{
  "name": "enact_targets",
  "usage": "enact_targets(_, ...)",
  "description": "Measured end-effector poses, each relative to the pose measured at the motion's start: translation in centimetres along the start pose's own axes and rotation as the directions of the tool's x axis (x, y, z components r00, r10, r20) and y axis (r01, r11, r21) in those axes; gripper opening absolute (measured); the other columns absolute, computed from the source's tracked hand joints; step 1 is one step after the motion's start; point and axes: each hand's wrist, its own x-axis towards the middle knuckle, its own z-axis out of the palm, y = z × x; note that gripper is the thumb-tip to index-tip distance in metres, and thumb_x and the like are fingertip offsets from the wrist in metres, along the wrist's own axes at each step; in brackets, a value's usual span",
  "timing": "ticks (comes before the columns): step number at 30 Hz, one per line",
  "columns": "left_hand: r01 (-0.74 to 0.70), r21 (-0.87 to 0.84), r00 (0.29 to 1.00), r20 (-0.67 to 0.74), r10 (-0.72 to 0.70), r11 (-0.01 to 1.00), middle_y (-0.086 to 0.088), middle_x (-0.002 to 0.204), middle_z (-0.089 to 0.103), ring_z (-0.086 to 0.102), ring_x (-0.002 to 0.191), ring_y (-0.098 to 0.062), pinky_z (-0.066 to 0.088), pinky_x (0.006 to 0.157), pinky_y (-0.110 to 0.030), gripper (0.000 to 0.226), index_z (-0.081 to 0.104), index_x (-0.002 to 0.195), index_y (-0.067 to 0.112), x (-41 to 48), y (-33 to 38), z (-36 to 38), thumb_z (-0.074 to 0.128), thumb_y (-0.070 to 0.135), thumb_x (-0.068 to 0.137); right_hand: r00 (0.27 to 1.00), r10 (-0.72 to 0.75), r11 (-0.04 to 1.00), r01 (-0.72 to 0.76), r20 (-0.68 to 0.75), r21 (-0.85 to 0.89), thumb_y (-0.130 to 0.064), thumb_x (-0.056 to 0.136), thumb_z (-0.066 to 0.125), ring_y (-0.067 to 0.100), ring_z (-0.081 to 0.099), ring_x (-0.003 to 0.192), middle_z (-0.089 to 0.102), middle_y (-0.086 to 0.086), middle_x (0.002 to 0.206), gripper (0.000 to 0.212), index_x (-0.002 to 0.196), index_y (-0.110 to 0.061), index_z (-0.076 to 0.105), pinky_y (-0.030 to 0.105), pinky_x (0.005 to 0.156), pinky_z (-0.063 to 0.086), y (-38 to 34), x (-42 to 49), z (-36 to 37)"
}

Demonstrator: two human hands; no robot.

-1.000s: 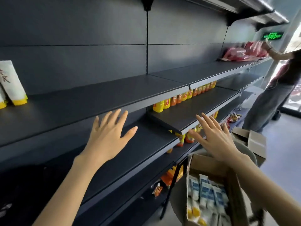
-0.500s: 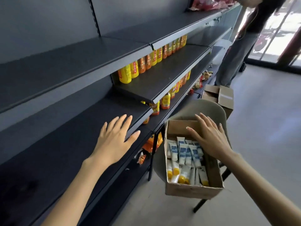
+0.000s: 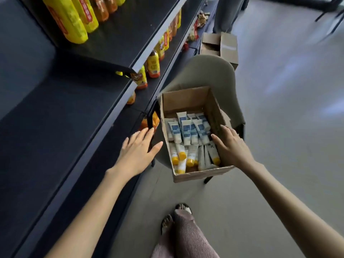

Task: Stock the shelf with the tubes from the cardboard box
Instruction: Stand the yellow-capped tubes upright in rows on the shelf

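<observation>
Bottom centre: ribbed pinkish trouser leg (image 3: pixel 186 237), sandalled feet on grey floor.

L hand (image 3: pixel 137 153), centre-left: fingers straight and spread, holds nothing, over front edge of the dark metal shelf (image 3: pixel 55 127), just beside box.

R hand (image 3: pixel 230 146), centre-right: fingers straight, flat, at box's right wall; contact w/ tubes can't tell.

Open brown cardboard box (image 3: pixel 186 101), centre, sits on grey-green round-backed chair (image 3: pixel 208 71).

White tubes w/ blue labels, yellow caps (image 3: pixel 186 129), lie piled inside box.

Upper left: tall yellow plastic bottles (image 3: pixel 70 19) in a row on a higher shelf.

Top centre: second, smaller cardboard box (image 3: pixel 223 47) on floor.
</observation>
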Motion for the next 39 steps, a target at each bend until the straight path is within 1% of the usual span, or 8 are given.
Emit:
enact_targets(8,0.026,0.004,0.994,0.109,-0.026,1.000,0.004,0.159,0.006,0.003,0.145,-0.015,0.008,0.116,-0.040,0.062,0.006,0.151,0.024,5.4,-0.3,3.6,0.023,0.051,0.098,0.985,0.109,0.977,-0.131,0.136,0.170,-0.044,0.097,0.043,0.024,0.037,0.135,0.035,0.011,0.150,0.062,0.146,-0.009,0.030,0.037,0.108,0.033,2.7,5.3,5.7)
enact_targets(15,0.056,-0.002,0.982,0.178,-0.055,0.998,0.001,0.159,0.002,0.001,0.146,-0.016,0.009,0.118,-0.042,0.062,0.004,0.151,0.023,9.5,-0.5,8.0,0.024,0.049,0.098,0.901,0.213,0.926,-0.310,0.377,0.217,-0.032,0.099,0.045,0.030,0.037,0.133,0.040,0.020,0.143,0.054,0.140,0.000,0.032,0.034,0.104,0.030,3.9,8.8,14.2)
enact_targets(21,0.061,-0.017,0.985,0.165,-0.057,0.998,0.002,0.159,-0.002,0.000,0.146,-0.016,0.009,0.118,-0.041,0.062,0.002,0.151,0.025,11.8,-1.2,10.3,0.026,0.048,0.098,0.732,0.458,0.681,-0.653,0.504,0.330,-0.025,0.097,0.048,0.032,0.043,0.129,0.046,0.019,0.140,0.053,0.140,0.001,0.031,0.034,0.099,0.036,4.4,12.1,19.8)
enact_targets(24,0.068,-0.027,0.988,0.140,-0.064,0.997,0.003,0.159,-0.001,0.000,0.145,-0.015,0.009,0.118,-0.039,0.063,0.002,0.151,0.025,12.5,-1.5,10.7,0.025,0.048,0.098,0.704,0.471,0.607,-0.696,0.532,0.384,-0.017,0.092,0.054,0.027,0.052,0.117,0.054,0.011,0.124,0.044,0.130,0.000,0.041,0.038,0.098,0.040,4.7,12.9,22.1)
enact_targets(30,0.056,-0.125,0.994,0.099,-0.044,0.991,0.007,0.159,-0.001,0.000,0.145,-0.011,0.009,0.117,-0.037,0.062,0.004,0.150,0.028,12.2,-0.7,11.3,0.026,0.049,0.096,0.646,0.555,0.524,-0.761,0.524,0.383,-0.018,0.086,0.065,0.032,0.051,0.121,0.047,0.017,0.135,0.056,0.132,-0.005,0.036,0.043,0.100,0.044,5.7,13.4,25.5)
enact_targets(33,0.061,-0.176,0.995,0.092,-0.045,0.982,0.009,0.159,0.002,0.002,0.144,-0.010,0.010,0.115,-0.034,0.062,0.005,0.150,0.029,11.9,-0.3,11.8,0.027,0.049,0.095,0.607,0.512,0.410,-0.794,0.608,0.448,-0.015,0.089,0.064,0.030,0.055,0.117,0.054,0.013,0.129,0.049,0.130,-0.002,0.042,0.039,0.090,0.050,6.3,13.7,25.1)
enact_targets(36,0.044,-0.223,0.997,0.073,-0.029,0.974,0.010,0.158,0.008,0.005,0.143,-0.008,0.011,0.113,-0.030,0.060,0.009,0.150,0.029,11.6,0.2,12.2,0.029,0.046,0.096,0.513,0.372,0.176,-0.857,0.774,0.484,-0.021,0.090,0.064,0.020,0.063,0.086,0.063,0.010,0.107,0.050,0.132,-0.004,0.044,0.031,0.066,0.052,6.9,13.6,23.1)
enact_targets(39,0.022,-0.287,0.999,0.043,-0.010,0.958,0.011,0.156,0.016,0.010,0.142,-0.006,0.013,0.112,-0.028,0.058,0.015,0.149,0.027,11.6,0.8,12.2,0.032,0.043,0.097,0.514,0.251,0.040,-0.852,0.820,0.521,-0.024,0.089,0.065,0.015,0.065,0.075,0.064,0.009,0.089,0.051,0.130,0.000,0.047,0.028,0.062,0.055,7.4,12.5,21.0)
